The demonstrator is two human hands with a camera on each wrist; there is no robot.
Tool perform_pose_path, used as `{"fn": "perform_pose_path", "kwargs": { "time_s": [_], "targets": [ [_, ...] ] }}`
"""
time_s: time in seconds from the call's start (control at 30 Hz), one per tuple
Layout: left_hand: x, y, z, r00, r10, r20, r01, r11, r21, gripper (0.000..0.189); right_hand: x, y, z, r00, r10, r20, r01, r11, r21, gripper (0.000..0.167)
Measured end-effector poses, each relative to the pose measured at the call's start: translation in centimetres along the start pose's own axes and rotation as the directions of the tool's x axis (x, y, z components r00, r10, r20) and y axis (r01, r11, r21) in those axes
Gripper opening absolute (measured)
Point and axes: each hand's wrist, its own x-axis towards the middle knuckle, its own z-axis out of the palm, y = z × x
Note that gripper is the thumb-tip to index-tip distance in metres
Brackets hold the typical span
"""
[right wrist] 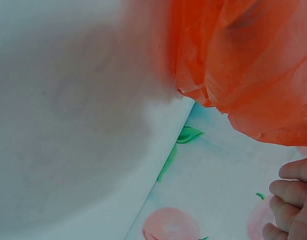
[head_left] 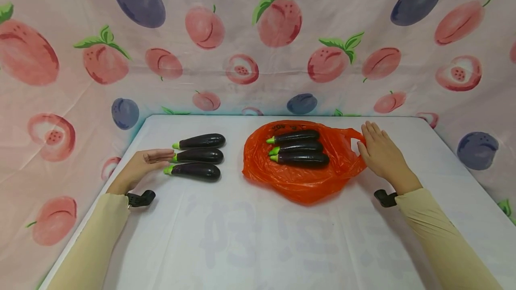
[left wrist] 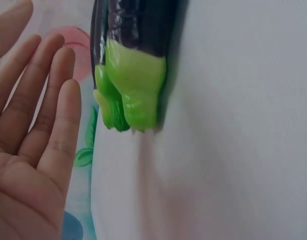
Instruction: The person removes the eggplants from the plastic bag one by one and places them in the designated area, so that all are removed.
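Three dark eggplants with green stem ends lie in a stack of rows on the left: a far one (head_left: 203, 141), a middle one (head_left: 200, 155) and a near one (head_left: 195, 171). My left hand (head_left: 147, 161) is beside their stem ends with straight fingers; in the left wrist view its palm (left wrist: 28, 165) holds nothing. An orange-red plastic bag (head_left: 298, 187) lies flat to the right, with three more eggplants (head_left: 300, 147) on it. At the bag's right handle is my right hand (head_left: 383, 155), fingers extended. Whether it touches the handle I cannot tell.
A white-covered table (head_left: 258, 245) bears everything. Behind it and at the sides hangs a fruit-printed cloth (head_left: 278, 70). Each wrist wears a black camera, one on the left (head_left: 141, 198) and one on the right (head_left: 385, 198).
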Motion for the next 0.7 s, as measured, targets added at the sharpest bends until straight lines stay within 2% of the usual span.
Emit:
{"fn": "perform_pose_path", "kwargs": {
  "time_s": [0.13,0.27,0.53,0.7],
  "targets": [
    [0.3,0.4,0.4,1.000,0.006,0.006,-0.006,0.997,-0.082,0.043,0.0,0.0,0.0,1.000,0.002,0.004,-0.002,1.000,0.002,0.061],
    [0.5,1.0,0.7,1.000,0.007,0.006,-0.006,0.993,-0.120,0.044,0.0,-0.1,-0.1,1.000,0.004,0.004,-0.004,1.000,0.005,0.061],
    [1.2,1.9,1.3,0.999,0.042,0.018,-0.040,0.995,-0.095,0.046,0.0,-0.1,-0.1,1.000,-0.003,-0.009,0.003,1.000,0.000,0.060],
    [2.0,2.4,2.0,1.000,0.019,0.015,-0.018,0.997,-0.077,0.046,-0.1,-0.2,-0.1,1.000,-0.004,-0.011,0.004,1.000,0.001,0.060]
  ]
}}
